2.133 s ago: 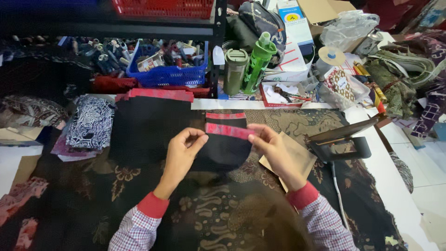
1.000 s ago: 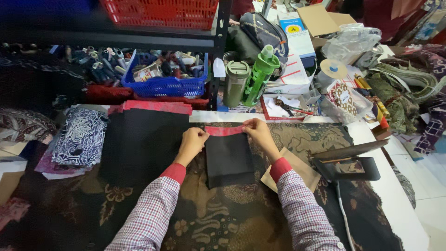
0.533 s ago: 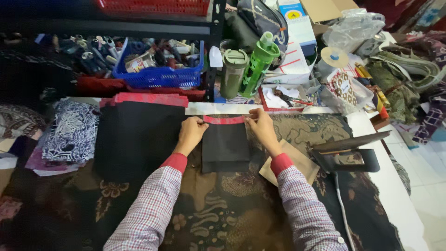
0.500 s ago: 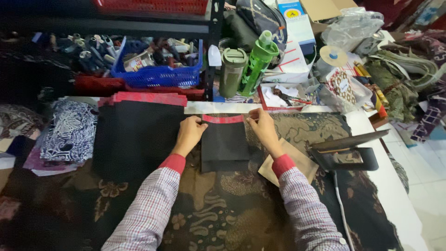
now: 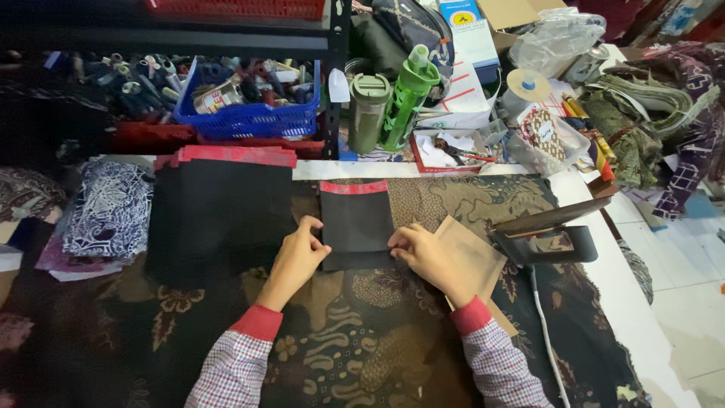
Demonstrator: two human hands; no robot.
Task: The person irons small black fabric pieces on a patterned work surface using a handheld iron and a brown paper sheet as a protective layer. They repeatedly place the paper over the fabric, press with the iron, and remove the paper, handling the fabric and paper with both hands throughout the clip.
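Your left hand and right hand pinch the lower corners of the black fabric piece, fingers pressed on it.

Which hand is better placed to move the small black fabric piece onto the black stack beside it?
Probably left. The left hand already touches the black fabric piece on the edge facing the black stack; the right hand rests on the far edge, over the brown paper.

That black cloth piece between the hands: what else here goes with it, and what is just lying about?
In hand:
left hand
right hand
black piece with red edge
black stack beside it
brown paper

Lying about:
iron
blue basket
green bottle
tumbler
patterned cloth
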